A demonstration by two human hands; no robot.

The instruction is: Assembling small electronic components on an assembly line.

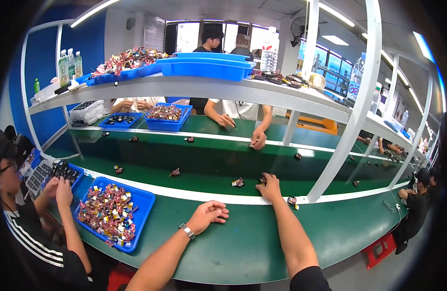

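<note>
On the green belt (209, 166), right fingers (272, 178) grasp a part (263, 181); left fingers (217, 212) relax half-open.

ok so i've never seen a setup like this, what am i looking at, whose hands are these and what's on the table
There's no machine arm: this one picture comes from a wide fisheye camera on a person's head, looking down, which is why straight edges bend. The two bare forearms from the lower edge are the wearer's own. The left hand, with a wristwatch behind it, is loosely curled over the green table, nothing visible in it. The right hand reaches to a small dark part on the green strip; whether it's gripped is unclear. More parts lie scattered there. On the table's left sits a blue tray heaped with small, mostly reddish pieces. The far-left hands are a co-worker's.
</note>
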